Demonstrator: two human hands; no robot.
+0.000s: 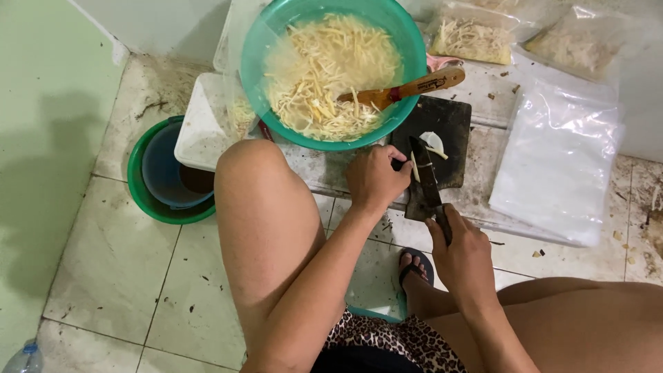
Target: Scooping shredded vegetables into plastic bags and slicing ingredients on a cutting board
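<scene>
My right hand (461, 254) grips the handle of a dark kitchen knife (425, 178), whose blade lies across a black cutting board (449, 121) on the tiled floor. My left hand (373, 179) rests curled at the board's left edge, fingertips beside pale vegetable pieces (431, 145) on the board. Just beyond stands a teal basin (259, 41) full of pale shredded strips in water, with a wooden spoon (407, 88) resting in it.
A white tray (200, 128) lies left of the basin, a green bucket with a blue bowl (166, 176) beside it. Clear bags of shreds (473, 38) and flat plastic bags (559, 155) lie at the right. My bare knees flank the board; a bottle (24, 358) sits bottom left.
</scene>
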